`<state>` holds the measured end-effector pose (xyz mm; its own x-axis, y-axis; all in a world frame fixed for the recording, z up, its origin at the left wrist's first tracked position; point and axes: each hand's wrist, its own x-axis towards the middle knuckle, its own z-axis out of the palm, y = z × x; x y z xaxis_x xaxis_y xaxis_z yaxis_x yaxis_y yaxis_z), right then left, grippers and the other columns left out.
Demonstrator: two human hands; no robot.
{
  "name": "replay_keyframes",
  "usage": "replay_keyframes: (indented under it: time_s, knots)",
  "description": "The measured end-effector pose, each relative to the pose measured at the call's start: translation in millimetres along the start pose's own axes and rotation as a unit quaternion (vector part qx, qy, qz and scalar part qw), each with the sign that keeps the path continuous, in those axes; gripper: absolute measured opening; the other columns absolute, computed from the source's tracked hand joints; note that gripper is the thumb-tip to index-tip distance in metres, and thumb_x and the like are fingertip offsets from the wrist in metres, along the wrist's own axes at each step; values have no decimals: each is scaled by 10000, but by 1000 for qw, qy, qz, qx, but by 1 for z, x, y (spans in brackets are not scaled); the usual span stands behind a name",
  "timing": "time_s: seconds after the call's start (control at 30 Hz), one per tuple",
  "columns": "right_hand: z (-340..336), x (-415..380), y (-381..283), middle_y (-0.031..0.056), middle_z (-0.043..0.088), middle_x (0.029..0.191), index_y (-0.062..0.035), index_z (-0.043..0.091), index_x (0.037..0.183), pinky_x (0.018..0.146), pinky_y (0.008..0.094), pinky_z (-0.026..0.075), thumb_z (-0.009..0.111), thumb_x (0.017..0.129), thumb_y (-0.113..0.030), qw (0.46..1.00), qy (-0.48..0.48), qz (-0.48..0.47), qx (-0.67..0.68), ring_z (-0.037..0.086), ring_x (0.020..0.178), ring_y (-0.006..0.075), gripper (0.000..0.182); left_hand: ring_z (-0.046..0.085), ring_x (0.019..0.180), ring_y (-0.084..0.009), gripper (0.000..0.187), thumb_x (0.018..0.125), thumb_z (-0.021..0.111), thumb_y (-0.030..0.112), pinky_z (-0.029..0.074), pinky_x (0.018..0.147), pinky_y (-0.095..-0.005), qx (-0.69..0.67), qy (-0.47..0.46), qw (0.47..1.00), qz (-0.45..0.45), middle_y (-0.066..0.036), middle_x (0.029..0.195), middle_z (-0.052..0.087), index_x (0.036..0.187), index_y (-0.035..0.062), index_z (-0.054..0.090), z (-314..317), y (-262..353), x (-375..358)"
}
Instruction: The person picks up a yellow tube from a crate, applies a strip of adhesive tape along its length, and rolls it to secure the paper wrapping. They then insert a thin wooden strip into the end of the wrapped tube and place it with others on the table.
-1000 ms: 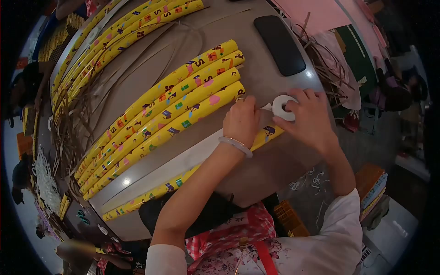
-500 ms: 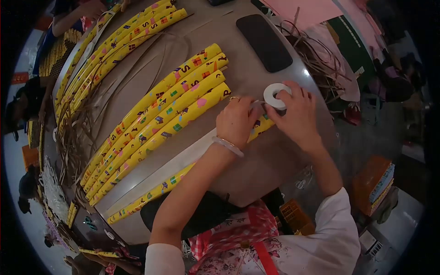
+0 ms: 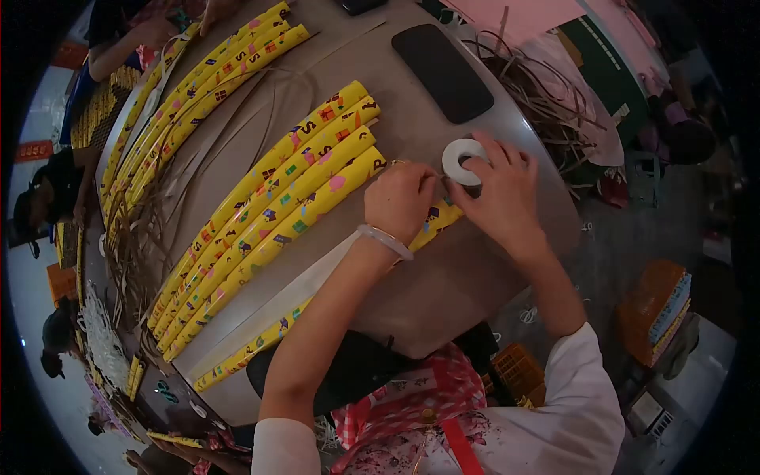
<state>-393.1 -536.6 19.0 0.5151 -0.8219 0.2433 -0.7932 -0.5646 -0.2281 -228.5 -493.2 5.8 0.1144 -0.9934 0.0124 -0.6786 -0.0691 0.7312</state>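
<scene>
Glossy yellow paper strip [image 3: 261, 340] pinned flat by left hand [image 3: 400, 202]; right hand [image 3: 499, 194] grips white tape ring [image 3: 461, 161].

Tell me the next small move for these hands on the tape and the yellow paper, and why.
Probably draw the tape roll away with the right hand while the left hand presses the strip's end onto the yellow sheet. The left fingers already pinch beside the roll, over the sheet's end.

Bare bench [image 3: 443, 269] lies open toward the person's body. Ahead of the hands, four yellow wrapped rolls [image 3: 277, 214] block the left, a black phone [image 3: 442, 73] lies beyond, and tangled paper strips [image 3: 554, 103] crowd the right edge.
</scene>
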Motion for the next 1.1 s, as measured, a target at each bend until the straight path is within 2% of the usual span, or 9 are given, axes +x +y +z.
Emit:
replay_keyframes:
  time_s: [0.07, 0.13, 0.23, 0.33, 0.4, 0.5, 0.63, 1.03, 1.1]
  knots:
    - [-2, 3, -1, 76, 510, 1215, -80, 659, 851, 937, 515, 301, 697, 706, -307, 1000, -8, 7, -3, 474, 1113, 245, 272, 634, 711, -288, 141, 799, 628, 159, 497, 643, -374, 8, 0, 1000, 0, -126, 797, 651, 869, 48, 680, -1, 1, 0]
    - [-4, 6, -5, 71, 526, 1263, -91, 663, 814, 942, 441, 316, 726, 672, -262, 999, -17, 20, -23, 496, 1114, 246, 231, 634, 708, -287, 141, 797, 629, 160, 496, 641, -376, 17, -1, 1000, 1, -125, 794, 650, 869, 49, 680, -2, 2, 0]
    - [-2, 8, -7, 57, 536, 1249, -95, 669, 825, 939, 438, 316, 738, 643, -211, 1000, 7, -6, 11, 497, 1109, 244, 227, 636, 699, -287, 159, 787, 632, 182, 499, 640, -369, -6, -9, 1000, -3, -126, 780, 655, 863, 54, 689, -2, 0, 1]
    - [-1, 6, -9, 42, 542, 1241, -95, 671, 832, 933, 432, 320, 751, 603, -155, 999, 27, -12, 41, 499, 1104, 243, 250, 636, 740, -298, 156, 784, 600, 194, 503, 666, -390, -30, -40, 997, -50, -114, 775, 661, 820, 76, 696, -5, 0, 4]
    - [5, 5, -6, 40, 530, 1239, -92, 666, 808, 921, 438, 327, 747, 601, -157, 997, 47, -24, 49, 491, 1093, 237, 231, 646, 726, -293, 193, 764, 599, 226, 510, 682, -375, -64, -90, 985, -130, -116, 745, 668, 834, 86, 712, -8, 1, 7]
    - [10, 4, -3, 41, 522, 1237, -88, 659, 782, 908, 438, 335, 743, 595, -152, 994, 78, -40, 66, 487, 1077, 237, 215, 653, 720, -287, 212, 745, 599, 249, 514, 693, -365, -78, -107, 978, -160, -116, 741, 672, 842, 106, 721, -4, -5, 11]
    - [13, 3, -4, 48, 532, 1235, -77, 652, 781, 905, 429, 337, 745, 583, -134, 989, 107, -50, 83, 492, 1072, 256, 226, 647, 650, -234, 252, 755, 632, 227, 497, 648, -325, -87, -116, 980, -135, -138, 699, 661, 887, 25, 703, -8, -5, 14]
    - [14, 6, -4, 84, 526, 1245, -34, 647, 817, 915, 444, 335, 738, 571, -136, 986, 115, -100, 64, 480, 1081, 286, 281, 648, 736, -324, 237, 711, 607, 238, 512, 724, -370, 0, -118, 981, -154, -168, 799, 666, 839, 74, 720, -4, 0, 24]
    - [14, 6, -3, 88, 528, 1241, -30, 648, 817, 915, 445, 338, 736, 571, -131, 985, 120, -110, 61, 480, 1082, 289, 280, 653, 820, -319, 235, 661, 657, 256, 517, 763, -371, 14, -156, 972, -175, -145, 849, 676, 827, 108, 732, -7, 3, 28]
